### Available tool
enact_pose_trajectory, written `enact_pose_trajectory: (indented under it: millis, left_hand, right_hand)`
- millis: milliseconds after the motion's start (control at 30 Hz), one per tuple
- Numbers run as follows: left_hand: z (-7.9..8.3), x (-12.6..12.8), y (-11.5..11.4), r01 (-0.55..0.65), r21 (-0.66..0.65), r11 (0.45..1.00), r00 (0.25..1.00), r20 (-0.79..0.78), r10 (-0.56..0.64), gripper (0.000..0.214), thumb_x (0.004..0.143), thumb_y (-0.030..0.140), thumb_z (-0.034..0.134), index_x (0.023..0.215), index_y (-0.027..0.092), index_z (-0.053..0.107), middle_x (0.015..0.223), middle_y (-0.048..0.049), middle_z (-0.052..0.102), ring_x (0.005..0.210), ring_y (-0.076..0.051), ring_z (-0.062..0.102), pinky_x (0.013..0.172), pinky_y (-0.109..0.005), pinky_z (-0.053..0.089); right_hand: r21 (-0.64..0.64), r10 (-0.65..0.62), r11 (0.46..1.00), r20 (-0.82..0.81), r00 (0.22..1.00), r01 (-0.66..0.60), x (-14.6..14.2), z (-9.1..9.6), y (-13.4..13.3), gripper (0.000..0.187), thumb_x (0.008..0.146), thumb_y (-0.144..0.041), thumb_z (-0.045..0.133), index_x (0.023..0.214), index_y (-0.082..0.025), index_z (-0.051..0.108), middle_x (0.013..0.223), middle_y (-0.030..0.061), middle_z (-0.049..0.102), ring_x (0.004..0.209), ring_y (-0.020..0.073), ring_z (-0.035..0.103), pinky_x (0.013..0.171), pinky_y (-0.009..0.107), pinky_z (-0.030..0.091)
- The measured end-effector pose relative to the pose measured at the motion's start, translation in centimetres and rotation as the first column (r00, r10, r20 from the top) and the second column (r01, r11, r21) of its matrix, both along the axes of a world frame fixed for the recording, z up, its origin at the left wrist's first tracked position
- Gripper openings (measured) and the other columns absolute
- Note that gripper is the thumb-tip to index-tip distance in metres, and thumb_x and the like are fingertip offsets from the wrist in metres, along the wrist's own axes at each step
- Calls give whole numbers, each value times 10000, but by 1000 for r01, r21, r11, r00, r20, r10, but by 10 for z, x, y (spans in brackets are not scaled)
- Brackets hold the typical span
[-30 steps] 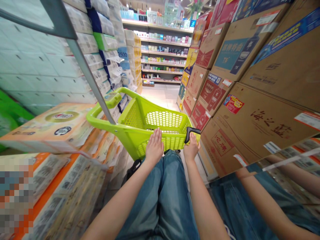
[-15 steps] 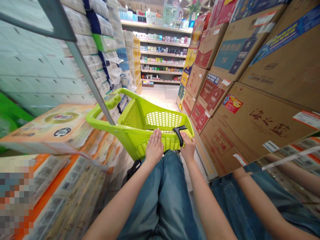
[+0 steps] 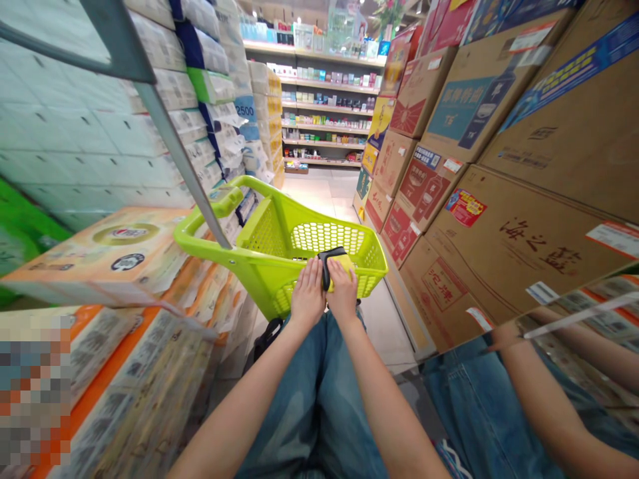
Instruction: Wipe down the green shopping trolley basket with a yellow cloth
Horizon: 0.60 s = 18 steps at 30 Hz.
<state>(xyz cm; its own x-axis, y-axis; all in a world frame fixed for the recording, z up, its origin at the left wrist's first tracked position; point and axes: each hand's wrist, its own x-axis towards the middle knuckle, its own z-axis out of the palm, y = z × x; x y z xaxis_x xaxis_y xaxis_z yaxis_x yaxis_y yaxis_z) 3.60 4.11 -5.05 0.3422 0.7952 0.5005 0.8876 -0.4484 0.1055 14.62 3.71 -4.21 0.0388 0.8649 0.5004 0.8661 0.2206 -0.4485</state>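
Observation:
A lime-green plastic shopping cart basket [image 3: 263, 269] with perforated walls stands in front of my knees. My left hand [image 3: 308, 293] lies on its near rim, fingers stretched out and pressed flat, holding nothing that I can see. Right beside it, my right hand [image 3: 343, 286] has its fingers over a small yellow and black pad [image 3: 331, 255], which straddles the same rim. The black edge of the pad touches or nearly touches my left fingers. Part of the pad is hidden under my right fingers, and its exact kind is unclear.
A grey metal post [image 3: 182, 166] rises from the cart at left. Stacked paper-goods packs [image 3: 120, 243] crowd the left side. Cardboard cartons [image 3: 519, 233] are piled at right, above a reflective panel [image 3: 549, 386]. Stocked shelves [image 3: 327, 110] stand beyond the tiled aisle [image 3: 334, 189].
My right hand has slid left along the near rim with the yellow and black pad, from near the basket's right corner up to my left hand. My left hand stays about where it was.

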Motion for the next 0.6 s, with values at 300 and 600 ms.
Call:
enact_pose_trajectory:
  millis: [300,600]
  left_hand:
    - [1,3,-1,-27,-12,1000,1000,-5,27,654,941,202,322,1548,72,115,1621,-102,190,1510,-204,100,1233,-402,182]
    - [-1,-1,0,-19,7,1000,1000,-11,19,685,916,181,352,1549,74,113,1624,-106,181,1512,-210,97,1229,-408,190]
  right_hand:
    - [23,-231,972,-131,964,236,120,-32,-10,673,735,-42,413,1364,-243,541,1365,80,607,1301,196,514,1154,485,244]
    - [-7,-147,989,-78,986,147,10,-9,9,707,698,-23,444,1385,-174,517,1415,98,559,1379,220,436,1184,478,204]
